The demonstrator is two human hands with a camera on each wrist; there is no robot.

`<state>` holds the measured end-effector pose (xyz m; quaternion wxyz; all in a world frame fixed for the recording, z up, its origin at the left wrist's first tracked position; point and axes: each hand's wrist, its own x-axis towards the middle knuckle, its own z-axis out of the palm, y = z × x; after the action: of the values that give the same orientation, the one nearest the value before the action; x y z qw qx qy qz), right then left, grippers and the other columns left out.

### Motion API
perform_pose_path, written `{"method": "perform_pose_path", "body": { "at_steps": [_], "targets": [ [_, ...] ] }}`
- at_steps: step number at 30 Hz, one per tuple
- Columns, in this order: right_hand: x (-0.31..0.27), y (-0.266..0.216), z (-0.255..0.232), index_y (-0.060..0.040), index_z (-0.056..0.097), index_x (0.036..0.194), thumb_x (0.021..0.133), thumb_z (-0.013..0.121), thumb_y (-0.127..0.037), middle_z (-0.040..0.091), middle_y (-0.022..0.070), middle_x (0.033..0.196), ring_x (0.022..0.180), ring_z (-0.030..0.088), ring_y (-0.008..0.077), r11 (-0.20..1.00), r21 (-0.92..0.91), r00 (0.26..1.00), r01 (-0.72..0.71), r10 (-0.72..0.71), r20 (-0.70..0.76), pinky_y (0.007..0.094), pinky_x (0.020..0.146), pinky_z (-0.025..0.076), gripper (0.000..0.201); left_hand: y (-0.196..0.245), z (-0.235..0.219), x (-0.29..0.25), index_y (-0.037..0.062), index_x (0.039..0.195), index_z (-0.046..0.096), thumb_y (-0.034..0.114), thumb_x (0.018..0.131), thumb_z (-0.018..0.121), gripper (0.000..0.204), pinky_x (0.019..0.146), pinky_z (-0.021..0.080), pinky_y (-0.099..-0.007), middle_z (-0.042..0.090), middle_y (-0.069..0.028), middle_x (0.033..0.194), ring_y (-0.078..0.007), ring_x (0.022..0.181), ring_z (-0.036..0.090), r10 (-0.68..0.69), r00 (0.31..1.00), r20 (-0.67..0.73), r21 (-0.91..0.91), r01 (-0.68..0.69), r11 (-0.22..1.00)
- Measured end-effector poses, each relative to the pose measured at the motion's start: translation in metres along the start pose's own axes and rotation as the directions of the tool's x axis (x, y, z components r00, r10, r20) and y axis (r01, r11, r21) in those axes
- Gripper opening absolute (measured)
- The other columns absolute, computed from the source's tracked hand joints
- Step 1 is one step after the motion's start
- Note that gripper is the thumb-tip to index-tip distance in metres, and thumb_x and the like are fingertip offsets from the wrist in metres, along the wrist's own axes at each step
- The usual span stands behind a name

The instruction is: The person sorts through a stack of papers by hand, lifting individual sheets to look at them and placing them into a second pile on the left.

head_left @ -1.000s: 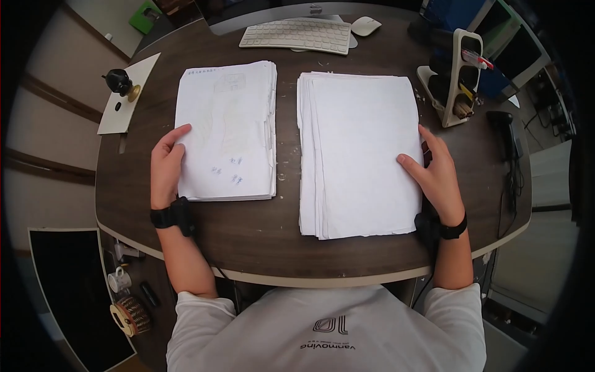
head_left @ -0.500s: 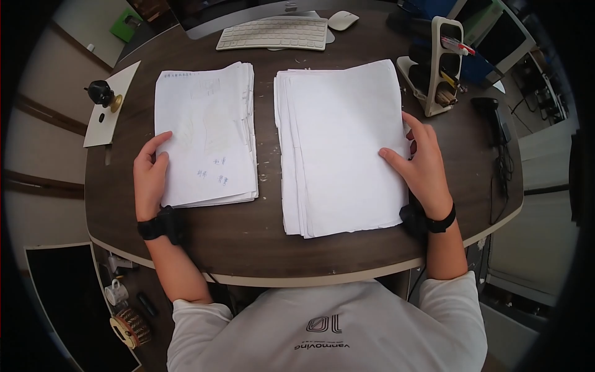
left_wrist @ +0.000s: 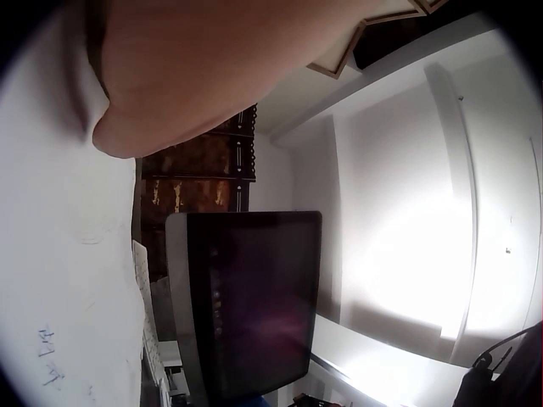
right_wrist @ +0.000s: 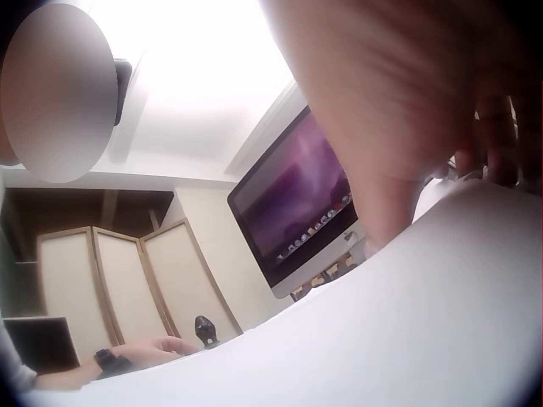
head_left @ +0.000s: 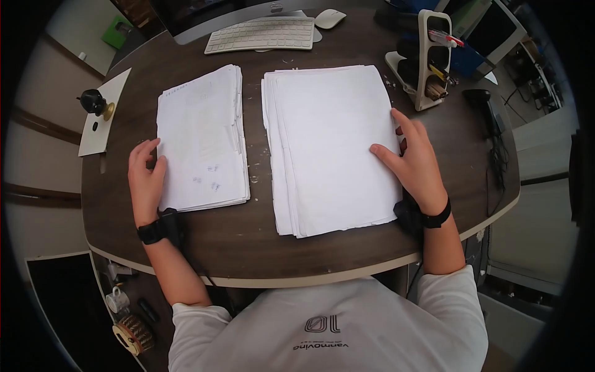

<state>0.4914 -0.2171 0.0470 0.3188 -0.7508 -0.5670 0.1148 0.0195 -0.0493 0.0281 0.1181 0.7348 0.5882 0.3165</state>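
Observation:
Two stacks of white paper lie side by side on the dark desk. My left hand (head_left: pixel 147 183) is at the left edge of the narrower stack (head_left: pixel 201 136), fingers loosely bent and thumb at the margin. Blue handwriting marks its top sheet, and its right edge is uneven. Beside the wider blank stack (head_left: pixel 331 142), my right hand (head_left: pixel 418 164) has its thumb over the top sheet and its fingers along the right edge. Several sheets fan out at that stack's left side. In the right wrist view, the lower fingers are partly hidden behind the paper.
A white keyboard (head_left: pixel 260 35) and mouse (head_left: pixel 330 18) sit at the back before a monitor (right_wrist: pixel 293 203). Right of the wider stack stands a pen holder (head_left: pixel 427 62), with a black corded device (head_left: pixel 480 102) nearby. A white board (head_left: pixel 102 121) carries a black-and-gold object at the left.
The head view has shifted, so the desk appears farther left. My left fingertips have drawn back from the top sheet to its edge. The right hand stays at its stack.

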Motion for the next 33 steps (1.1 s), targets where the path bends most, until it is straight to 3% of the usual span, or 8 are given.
{"method": "perform_pose_path", "body": {
  "at_steps": [5, 8, 14, 16, 20, 22, 29, 33],
  "targets": [
    [0.001, 0.005, 0.0, 0.0012, 0.057, 0.141, 0.081, 0.086, -0.03, 0.061, 0.014, 0.101, 0.086, 0.061, 0.0254, 0.999, -0.039, 1.0, 0.006, -0.006, -0.015, 0.0369, 0.077, 0.052, 0.074, 0.038, -0.003, -0.004, 0.009, 0.127, 0.071, 0.008, 0.095, 0.066, 0.032, 0.088, 0.052, -0.0323, 0.062, -0.0097, 0.136, -0.0208, 0.115, 0.062, 0.02, 0.991, -0.135, 0.114, -0.004, 0.993],
    [-0.001, -0.003, -0.006, 0.0015, 0.057, 0.141, 0.082, 0.085, -0.028, 0.062, 0.0141, 0.098, 0.084, 0.061, 0.0246, 0.998, -0.054, 1.0, -0.023, 0.024, 0.017, 0.0368, 0.076, 0.052, 0.072, 0.067, 0.004, -0.012, 0.005, 0.122, 0.072, 0.005, 0.096, 0.064, 0.027, 0.086, 0.053, -0.0324, 0.066, -0.011, 0.129, -0.0217, 0.111, 0.065, 0.185, 0.966, -0.18, 0.016, -0.186, 0.983],
    [0.001, 0.004, -0.002, 0.0013, 0.057, 0.141, 0.083, 0.084, -0.027, 0.062, 0.0132, 0.096, 0.083, 0.06, 0.0247, 0.988, 0.096, 0.992, -0.117, 0.111, 0.057, 0.0363, 0.075, 0.052, 0.069, 0.111, 0.028, -0.034, 0.0002, 0.111, 0.074, -0.003, 0.088, 0.07, 0.023, 0.085, 0.054, -0.0354, 0.07, -0.0142, 0.111, -0.0287, 0.103, 0.067, 0.416, 0.907, 0.066, -0.242, -0.39, 0.888],
    [0.001, 0.014, 0.004, 0.0014, 0.057, 0.141, 0.084, 0.083, -0.027, 0.062, 0.012, 0.091, 0.08, 0.06, 0.0247, 0.998, -0.021, 0.997, 0.062, -0.063, -0.05, 0.0364, 0.074, 0.051, 0.068, 0.119, 0.033, -0.039, 0.0004, 0.111, 0.074, -0.003, 0.088, 0.069, 0.024, 0.085, 0.055, -0.0355, 0.071, -0.0145, 0.111, -0.0286, 0.102, 0.068, 0.481, 0.871, 0.096, -0.251, -0.447, 0.859],
    [0.002, 0.013, 0.0, 0.001, 0.057, 0.14, 0.085, 0.082, -0.027, 0.063, 0.0115, 0.086, 0.077, 0.06, 0.0253, 0.998, -0.029, 0.997, 0.047, -0.049, -0.053, 0.0369, 0.072, 0.051, 0.067, 0.128, 0.039, -0.043, 0.0011, 0.111, 0.074, -0.004, 0.085, 0.069, 0.027, 0.087, 0.054, -0.0369, 0.07, -0.0145, 0.112, -0.0308, 0.102, 0.068, 0.579, 0.799, 0.163, -0.298, -0.519, 0.801],
    [0.002, 0.004, -0.008, 0.0007, 0.058, 0.14, 0.084, 0.083, -0.025, 0.062, 0.011, 0.083, 0.074, 0.059, 0.024, 0.995, 0.063, 0.995, -0.081, 0.077, 0.055, 0.0361, 0.071, 0.051, 0.066, 0.129, 0.04, -0.046, 0.0019, 0.111, 0.074, -0.002, 0.082, 0.071, 0.029, 0.09, 0.054, -0.0393, 0.07, -0.0139, 0.115, -0.0324, 0.106, 0.067, 0.603, 0.773, 0.195, -0.314, -0.534, 0.785],
    [0.002, 0.007, -0.008, 0.0014, 0.059, 0.141, 0.086, 0.082, -0.014, 0.058, 0.0015, 0.08, 0.073, 0.053, 0.01, 0.963, 0.239, 0.992, -0.124, 0.116, 0.044, 0.027, 0.069, 0.048, 0.061, 0.149, 0.05, -0.059, 0.0031, 0.113, 0.074, 0.002, 0.081, 0.074, 0.032, 0.1, 0.052, -0.0445, 0.07, -0.0151, 0.124, -0.0376, 0.122, 0.063, 0.746, 0.588, 0.312, -0.431, -0.612, 0.663],
    [0.009, 0.013, -0.015, 0.0053, 0.058, 0.139, 0.091, 0.078, -0.013, 0.064, -0.0005, 0.087, 0.076, 0.058, 0.0079, 0.82, 0.536, 0.979, -0.203, 0.166, 0.118, 0.0255, 0.072, 0.05, 0.055, 0.147, 0.055, -0.061, 0.004, 0.114, 0.074, 0.006, 0.081, 0.077, 0.033, 0.102, 0.051, -0.0446, 0.069, -0.0141, 0.126, -0.0361, 0.125, 0.062, 0.738, 0.569, 0.363, -0.446, -0.59, 0.674]
  ]
}}
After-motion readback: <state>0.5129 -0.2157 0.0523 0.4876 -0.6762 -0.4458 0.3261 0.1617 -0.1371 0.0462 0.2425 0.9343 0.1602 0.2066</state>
